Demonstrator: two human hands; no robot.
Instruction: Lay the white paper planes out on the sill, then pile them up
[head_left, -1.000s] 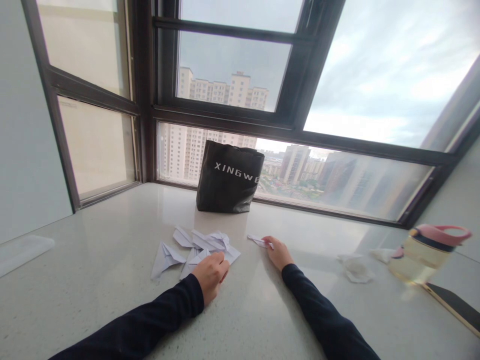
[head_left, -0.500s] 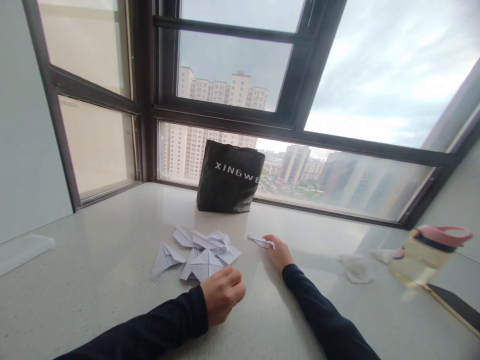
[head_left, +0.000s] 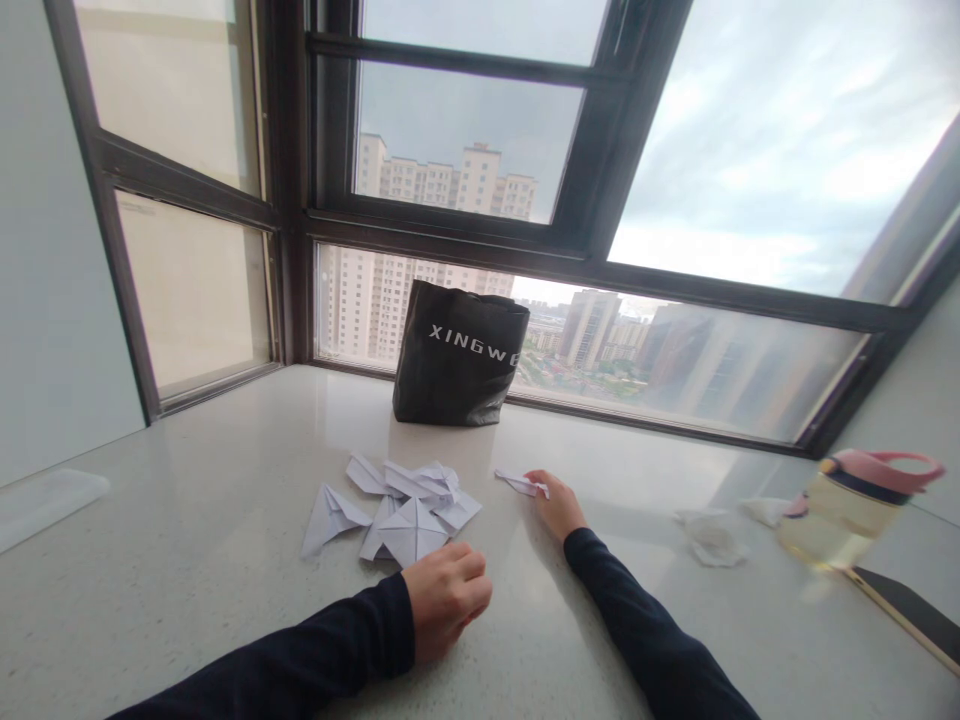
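Observation:
My right hand (head_left: 558, 508) pinches a narrow folded white paper piece (head_left: 514, 482) just above or on the pale countertop; I cannot tell which. To its left lies a loose pile of folded white papers (head_left: 416, 530), several pieces overlapping, some with pointed corners and a crease pattern. At the near edge of that pile, my left hand (head_left: 450, 602) is closed with its fingers curled inward. Whatever it may hold is hidden behind the fingers.
A black bag (head_left: 461, 355) with white lettering stands by the window. On the right are crumpled white tissue (head_left: 712, 537), a pink-lidded drink bottle (head_left: 851, 510) and a dark flat device (head_left: 911, 610). A translucent white object (head_left: 60, 505) lies at far left.
My left hand has sunk very slightly toward the near side, its fingers still curled. My right hand and the paper in it stay where they were.

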